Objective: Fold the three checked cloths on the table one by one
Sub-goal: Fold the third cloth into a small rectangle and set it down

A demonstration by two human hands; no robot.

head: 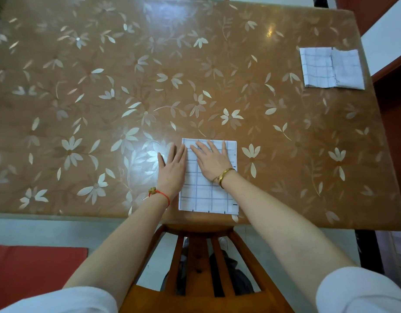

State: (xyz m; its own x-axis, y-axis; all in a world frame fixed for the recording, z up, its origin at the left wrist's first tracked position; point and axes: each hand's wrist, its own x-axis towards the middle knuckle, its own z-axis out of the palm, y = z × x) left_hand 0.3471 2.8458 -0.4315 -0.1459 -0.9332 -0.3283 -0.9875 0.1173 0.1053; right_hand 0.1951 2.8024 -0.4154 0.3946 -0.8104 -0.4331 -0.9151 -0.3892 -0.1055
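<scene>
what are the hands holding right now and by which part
Nothing is held. The right hand presses flat on the far half of the folded checked cloth; the left hand lies flat at its left edge.

Pale flowers and leaves pattern the glossy brown cover of a rectangular dining table [82, 105], which catches a bright glare [270, 31] towards its far right corner and a softer sheen near the middle of its near side. A wooden slatted chair [196, 231] stands at the table's near edge. A red mat [32, 274] lies on the pale floor [48, 231] to the left. A dark table leg [366, 249] stands at the near right corner, beside reddish-brown furniture [396, 143].
</scene>
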